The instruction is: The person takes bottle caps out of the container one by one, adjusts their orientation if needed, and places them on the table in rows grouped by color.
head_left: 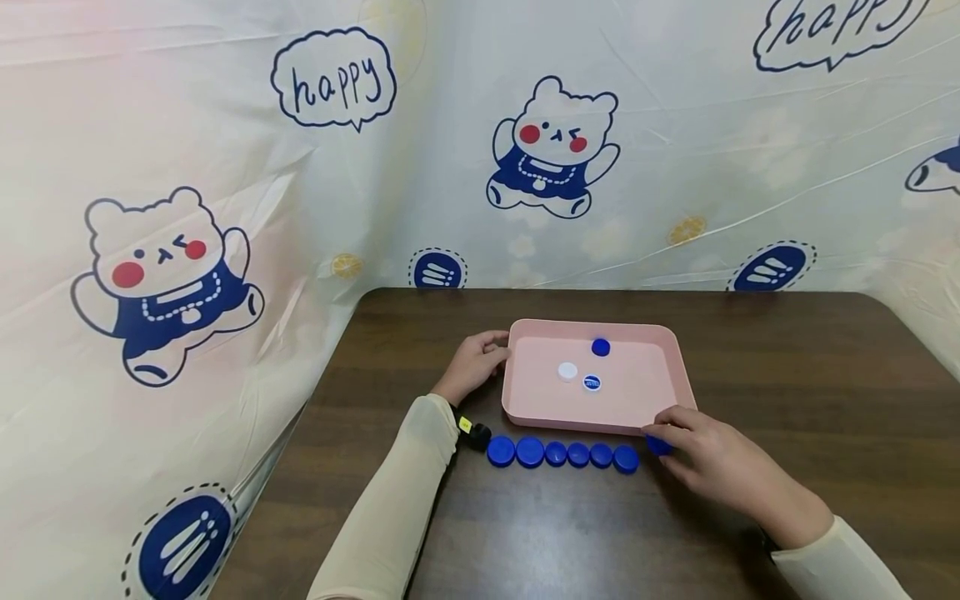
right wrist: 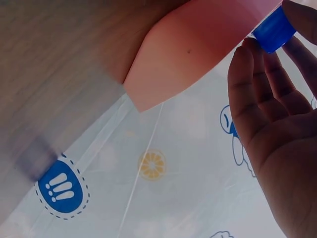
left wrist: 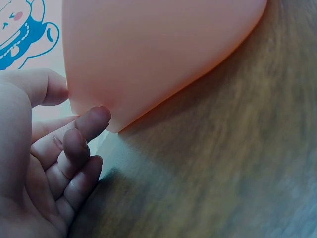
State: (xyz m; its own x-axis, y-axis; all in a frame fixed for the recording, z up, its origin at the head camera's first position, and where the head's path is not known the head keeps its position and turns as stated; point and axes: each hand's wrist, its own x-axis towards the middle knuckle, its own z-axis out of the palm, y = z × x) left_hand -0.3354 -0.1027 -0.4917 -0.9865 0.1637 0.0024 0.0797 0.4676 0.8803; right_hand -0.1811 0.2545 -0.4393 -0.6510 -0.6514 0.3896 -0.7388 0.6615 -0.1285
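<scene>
A pink rectangular tray [head_left: 633,408] lies on the table. In the head view my left hand [head_left: 472,362] is at its left side, fingertips at the rim. The left wrist view has this hand's thumb [left wrist: 47,89] at the tray's edge and a fingertip [left wrist: 101,117] against its outer wall. Near the tray's front right corner, my right hand [head_left: 716,454] pinches a blue bottle cap [right wrist: 274,30] between thumb and fingers. Inside the tray sit a blue cap [head_left: 601,347], a white cap [head_left: 567,372] and a white cap with blue print [head_left: 592,382].
Several blue caps [head_left: 530,452] stand in a row along the tray's front side, the larger ones at the left end. The brown table [head_left: 540,533] meets a printed curtain [head_left: 450,167] at its back and left. A black wrist device [head_left: 476,435] sits beside the row.
</scene>
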